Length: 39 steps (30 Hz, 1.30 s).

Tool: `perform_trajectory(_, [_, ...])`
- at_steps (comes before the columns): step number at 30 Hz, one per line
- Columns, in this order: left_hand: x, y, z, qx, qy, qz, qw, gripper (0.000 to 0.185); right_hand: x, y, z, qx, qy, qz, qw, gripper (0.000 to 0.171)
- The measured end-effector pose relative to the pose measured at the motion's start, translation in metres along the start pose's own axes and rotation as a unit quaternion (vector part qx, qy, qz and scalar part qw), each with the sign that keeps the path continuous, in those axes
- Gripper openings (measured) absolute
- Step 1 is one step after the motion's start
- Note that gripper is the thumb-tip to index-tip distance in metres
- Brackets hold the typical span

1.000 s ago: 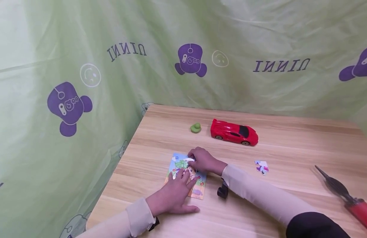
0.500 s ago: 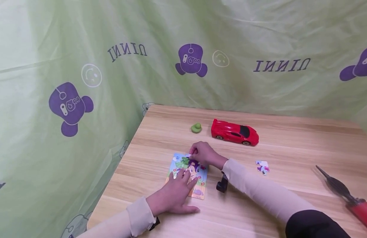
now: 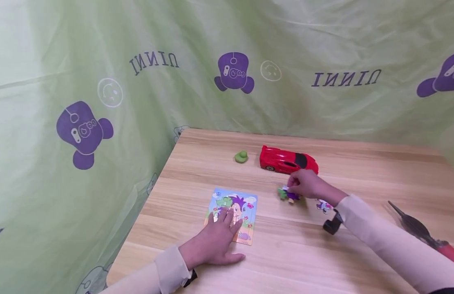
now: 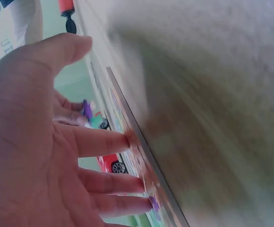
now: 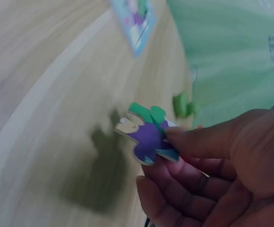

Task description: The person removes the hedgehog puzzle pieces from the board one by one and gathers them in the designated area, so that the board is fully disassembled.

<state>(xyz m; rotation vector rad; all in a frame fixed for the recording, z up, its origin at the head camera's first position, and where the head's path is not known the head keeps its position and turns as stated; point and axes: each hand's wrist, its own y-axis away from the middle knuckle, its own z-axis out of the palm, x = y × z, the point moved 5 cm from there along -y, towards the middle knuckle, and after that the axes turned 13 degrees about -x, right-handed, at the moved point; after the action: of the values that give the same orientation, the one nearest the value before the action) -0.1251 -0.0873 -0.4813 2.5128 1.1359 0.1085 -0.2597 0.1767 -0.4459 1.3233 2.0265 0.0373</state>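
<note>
Table (image 3: 359, 171) before green fabric (image 3: 304, 114)

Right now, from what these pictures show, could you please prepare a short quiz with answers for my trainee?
1. Fill in: in the head view, the red toy car stands to the ____ of the green duck.
2. True or false: the left hand grips the red toy car.
3. What does the right hand pinch?

Key: 1. right. 2. False; its fingers touch the puzzle board. 3. A puzzle piece.
</note>
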Motion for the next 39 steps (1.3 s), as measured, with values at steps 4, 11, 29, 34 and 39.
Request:
perform_trajectory(4, [0.0,0.001,0.001,0.002,0.0,-0.007,1.0,0.093,0.018,0.008,0.001,-0.034,-0.014,0.005,0.999,0.005])
perform_trajectory(11, [0.001,0.0,0.003,-0.009,0.013,-0.014,0.9998,0.094,0.024,0.008,0.007,-0.053,-0.023,-0.002,0.998,0.006])
perform_trajectory(29, [0.0,0.008,0.003,0.016,0.037,-0.02,0.999,0.1,-0.097,-0.041,0.027,-0.003,0.093,-0.113,0.989,0.006])
perform_trajectory(34, [-0.001,0.01,0.003,0.034,0.02,-0.007,0.9992,0.1,-0.147,-0.075,0.06,-0.033,0.135,-0.191,0.972,0.024])
perform_trajectory(39, [-0.001,0.009,0.003,0.039,0.002,0.003,0.9992,0.102,-0.164,-0.087,0.081,-0.047,0.16,-0.202,0.965,0.032])
